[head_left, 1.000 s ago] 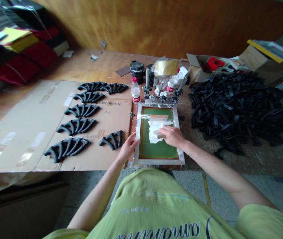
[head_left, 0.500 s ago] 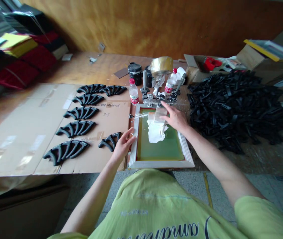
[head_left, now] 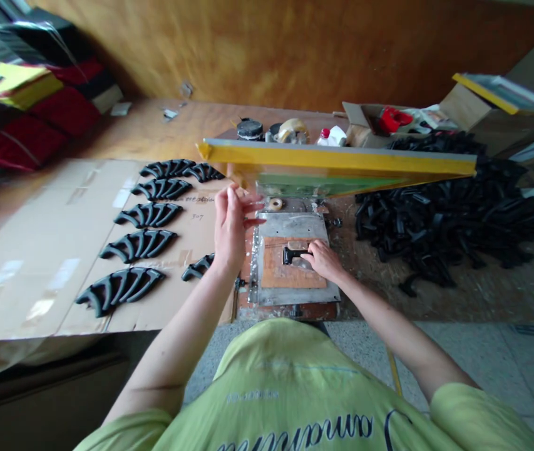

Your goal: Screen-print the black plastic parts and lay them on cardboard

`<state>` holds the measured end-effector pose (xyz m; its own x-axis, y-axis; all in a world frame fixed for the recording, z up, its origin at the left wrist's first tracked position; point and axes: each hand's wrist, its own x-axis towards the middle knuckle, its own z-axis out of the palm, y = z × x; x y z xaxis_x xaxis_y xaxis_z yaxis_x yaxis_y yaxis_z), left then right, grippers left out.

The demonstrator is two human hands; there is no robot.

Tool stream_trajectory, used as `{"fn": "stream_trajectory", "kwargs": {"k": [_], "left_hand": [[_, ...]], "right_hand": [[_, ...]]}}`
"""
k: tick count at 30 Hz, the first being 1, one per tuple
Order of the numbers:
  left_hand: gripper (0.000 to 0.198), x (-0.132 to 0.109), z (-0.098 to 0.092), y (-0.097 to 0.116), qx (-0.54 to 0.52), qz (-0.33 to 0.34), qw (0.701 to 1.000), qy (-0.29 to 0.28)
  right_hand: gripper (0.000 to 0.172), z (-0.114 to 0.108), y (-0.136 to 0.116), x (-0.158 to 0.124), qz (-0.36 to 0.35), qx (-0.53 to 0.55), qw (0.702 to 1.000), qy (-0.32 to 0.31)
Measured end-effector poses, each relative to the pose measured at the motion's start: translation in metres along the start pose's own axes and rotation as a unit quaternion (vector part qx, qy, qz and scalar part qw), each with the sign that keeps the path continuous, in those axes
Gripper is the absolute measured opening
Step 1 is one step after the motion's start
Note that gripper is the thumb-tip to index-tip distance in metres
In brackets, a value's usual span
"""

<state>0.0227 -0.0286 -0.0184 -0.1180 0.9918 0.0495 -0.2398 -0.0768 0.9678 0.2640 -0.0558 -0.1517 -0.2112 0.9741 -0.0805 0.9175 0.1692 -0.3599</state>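
A screen-printing frame point(head_left: 342, 160) with yellow-taped edges is tilted up, hinged at the back of the work spot. My left hand point(head_left: 231, 225) is raised just under its left end, fingers apart and holding nothing; whether a fingertip touches the frame I cannot tell. Below the frame lies a grey metal plate point(head_left: 290, 222) with a brown board point(head_left: 273, 275) on it. My right hand point(head_left: 325, 258) pinches the right end of a black plastic handle-like part point(head_left: 292, 254), which lies over the board's middle.
Rows of similar black parts point(head_left: 123, 289) lie on cardboard point(head_left: 55, 250) at the left. At the right is a big heap of black parts point(head_left: 436, 232). Behind the frame are a black tub point(head_left: 249, 129), a red-capped bottle point(head_left: 324, 134) and an open carton point(head_left: 360, 128).
The frame has swung from flat to raised, baring the plate and board. My left hand has moved up. My right hand has come down from the frame's back and now grips a black part.
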Motion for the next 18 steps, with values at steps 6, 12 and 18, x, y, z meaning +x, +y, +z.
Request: {"fn": "stream_trajectory", "kwargs": {"k": [6,12,18], "left_hand": [[0.055,-0.101,-0.001,-0.076,-0.003,-0.371,0.921,-0.118],[0.03,-0.103,-0.051,-0.092,-0.048,-0.375,0.923,0.066],[0.029,-0.093,-0.185,-0.116,0.158,-0.343,0.9,0.215]], "right_hand": [[0.011,0.007,-0.063,-0.022,0.037,0.077,0.993,0.084],[0.018,0.002,-0.047,-0.03,-0.224,0.057,0.971,0.068],[0.04,-0.068,0.147,-0.033,0.232,-0.176,0.952,0.097]]}}
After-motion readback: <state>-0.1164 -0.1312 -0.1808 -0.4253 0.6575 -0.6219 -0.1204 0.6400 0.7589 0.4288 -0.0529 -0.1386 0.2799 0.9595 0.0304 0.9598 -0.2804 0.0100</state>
